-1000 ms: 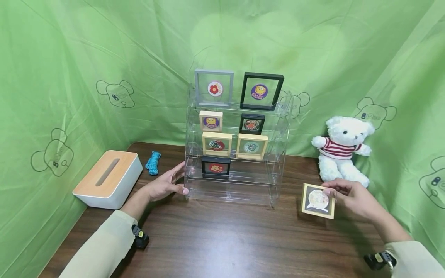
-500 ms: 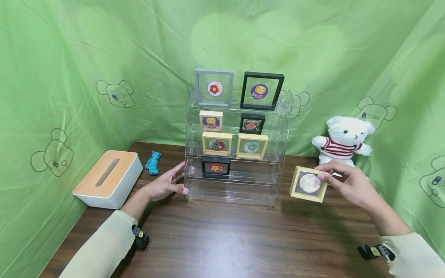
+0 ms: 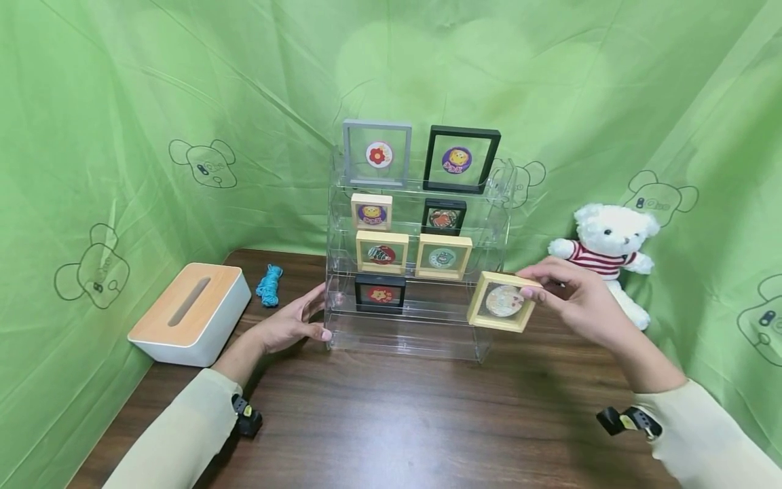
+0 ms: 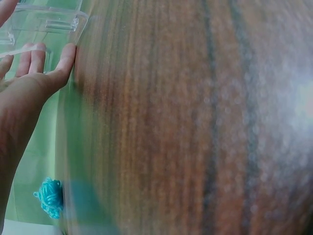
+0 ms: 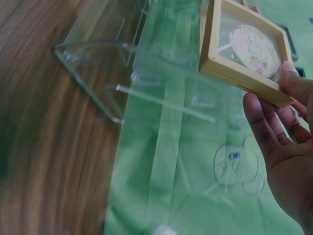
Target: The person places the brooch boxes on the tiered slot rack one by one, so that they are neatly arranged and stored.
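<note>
My right hand (image 3: 577, 302) pinches a square light-wood display frame (image 3: 502, 302) by its right edge, thumb on the front. The frame holds a pale round picture and hangs tilted by the lower right end of a clear acrylic tiered stand (image 3: 421, 346); the right wrist view shows the fingers behind it. My left hand (image 3: 287, 324) touches the stand's left side, its fingers fairly straight and its thumb at the front edge. On the tiers stand a grey frame (image 3: 377, 153), two black frames above, several small wooden frames, and a small black frame (image 3: 380, 294) on a lower tier.
A white tissue box (image 3: 189, 312) with a wooden lid sits at the left, near a blue bundle of cord (image 3: 269, 286). A white teddy bear (image 3: 611, 251) in a striped shirt sits behind my right hand. Green cloth (image 3: 244, 81) surrounds the wooden table (image 3: 391, 421).
My right hand has carried the wooden frame left and up, from the table's right side to the stand's lower right, tipping it more upright. My left hand has stayed at the stand.
</note>
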### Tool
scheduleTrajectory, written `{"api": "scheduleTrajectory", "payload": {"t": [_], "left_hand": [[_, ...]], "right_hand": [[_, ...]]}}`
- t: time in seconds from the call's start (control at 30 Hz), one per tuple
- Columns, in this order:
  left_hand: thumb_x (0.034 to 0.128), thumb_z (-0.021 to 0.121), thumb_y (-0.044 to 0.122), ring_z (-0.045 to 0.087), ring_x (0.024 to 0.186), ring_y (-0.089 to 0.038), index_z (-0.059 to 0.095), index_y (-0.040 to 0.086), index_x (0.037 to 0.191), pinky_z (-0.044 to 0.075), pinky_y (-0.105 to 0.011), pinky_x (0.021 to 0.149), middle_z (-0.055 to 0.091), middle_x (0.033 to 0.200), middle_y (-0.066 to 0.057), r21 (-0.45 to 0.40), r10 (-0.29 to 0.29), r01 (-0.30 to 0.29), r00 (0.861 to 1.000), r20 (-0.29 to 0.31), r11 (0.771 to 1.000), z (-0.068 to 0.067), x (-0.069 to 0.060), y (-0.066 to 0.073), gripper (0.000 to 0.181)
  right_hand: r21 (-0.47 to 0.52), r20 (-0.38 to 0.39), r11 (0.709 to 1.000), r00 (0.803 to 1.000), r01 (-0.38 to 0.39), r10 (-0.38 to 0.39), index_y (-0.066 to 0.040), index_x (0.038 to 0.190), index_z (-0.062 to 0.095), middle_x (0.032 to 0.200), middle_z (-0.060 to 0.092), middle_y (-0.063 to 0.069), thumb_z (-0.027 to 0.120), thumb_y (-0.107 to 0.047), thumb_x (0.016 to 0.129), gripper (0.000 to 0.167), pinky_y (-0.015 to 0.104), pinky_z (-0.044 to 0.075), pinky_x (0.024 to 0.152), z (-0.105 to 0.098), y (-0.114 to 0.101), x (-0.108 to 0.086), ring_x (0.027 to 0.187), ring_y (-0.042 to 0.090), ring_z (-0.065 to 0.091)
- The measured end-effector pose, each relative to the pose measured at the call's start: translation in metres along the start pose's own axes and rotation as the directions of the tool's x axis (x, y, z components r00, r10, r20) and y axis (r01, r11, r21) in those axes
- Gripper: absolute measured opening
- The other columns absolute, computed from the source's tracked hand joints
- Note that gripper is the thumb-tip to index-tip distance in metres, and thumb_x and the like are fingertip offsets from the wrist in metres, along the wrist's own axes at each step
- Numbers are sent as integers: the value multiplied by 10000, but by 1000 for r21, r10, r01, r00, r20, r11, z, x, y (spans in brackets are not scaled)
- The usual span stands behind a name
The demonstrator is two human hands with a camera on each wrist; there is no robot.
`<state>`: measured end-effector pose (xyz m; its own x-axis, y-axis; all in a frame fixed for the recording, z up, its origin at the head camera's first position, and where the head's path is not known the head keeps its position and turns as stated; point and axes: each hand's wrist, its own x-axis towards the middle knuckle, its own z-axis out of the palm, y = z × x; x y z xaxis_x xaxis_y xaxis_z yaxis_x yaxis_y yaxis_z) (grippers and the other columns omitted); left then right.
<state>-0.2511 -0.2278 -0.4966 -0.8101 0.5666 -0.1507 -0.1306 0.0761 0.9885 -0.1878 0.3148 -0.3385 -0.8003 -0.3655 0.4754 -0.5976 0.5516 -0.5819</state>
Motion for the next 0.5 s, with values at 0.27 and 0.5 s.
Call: {"api": "scheduleTrajectory", "payload": {"t": [0.27,0.5], "left_hand": [[903,810,-23,-11,1732,-437,-29,213,1797,188,-662,1354,-5,1877,-135,0,29,-29,999,19,1000,0,1,-2,1248],[904,826,2,-31,1735,-435,-27,212,1797,157,-674,1362,-16,1878,-127,7,15,-15,1000,1,1000,0,0,-2,1253]], "right_hand": [[-20,-10,998,998,57,-57,-145,1204,839,1084,771,0,864,45,907,353,116,616,858,23,-14,28,953,28,660],[2,-10,995,995,103,-103,-70,1190,827,1077,767,59,858,59,907,313,162,646,859,44,-21,43,972,32,667]]}}
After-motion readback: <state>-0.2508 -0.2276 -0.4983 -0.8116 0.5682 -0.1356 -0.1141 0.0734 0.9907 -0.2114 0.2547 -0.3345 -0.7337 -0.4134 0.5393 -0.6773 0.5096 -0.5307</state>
